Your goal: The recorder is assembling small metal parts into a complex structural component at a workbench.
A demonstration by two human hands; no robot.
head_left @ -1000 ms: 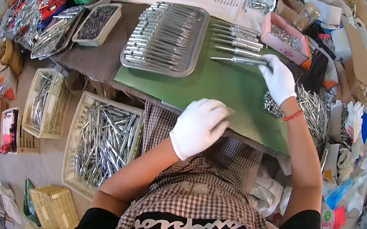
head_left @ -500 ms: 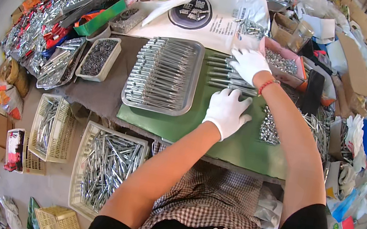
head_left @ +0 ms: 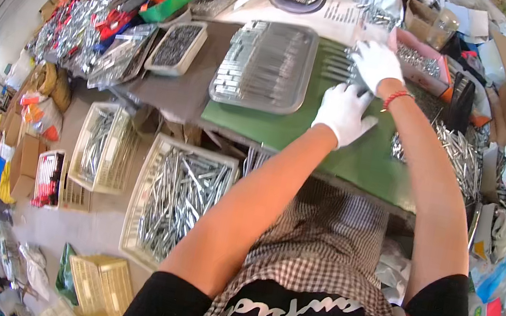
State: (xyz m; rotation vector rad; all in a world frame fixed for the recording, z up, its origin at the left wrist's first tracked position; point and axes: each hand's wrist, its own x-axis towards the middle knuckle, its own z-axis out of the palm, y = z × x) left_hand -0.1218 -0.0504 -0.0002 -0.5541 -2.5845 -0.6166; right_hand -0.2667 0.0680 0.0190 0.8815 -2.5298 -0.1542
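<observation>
Both my hands wear white gloves over a green mat on the table. Under the fingers of my right hand lies a short row of slim silvery metal rods; its fingers are stretched over their right ends. My left hand is just nearer to me, thumb spread, fingertips at the near side of the row. What lies beneath both sets of fingertips is partly hidden. To the left, a metal tray holds many similar rods laid side by side, thicker at their left ends.
A pink box of small metal parts stands beyond my right hand. Loose rods are piled at right. A white tub of dark small pieces sits left of the tray. Below the table edge stands a cream crate full of rods.
The whole view has shifted, so the table sits higher and further right. Both hands stay at the row of rods, the left now closer to the right.
</observation>
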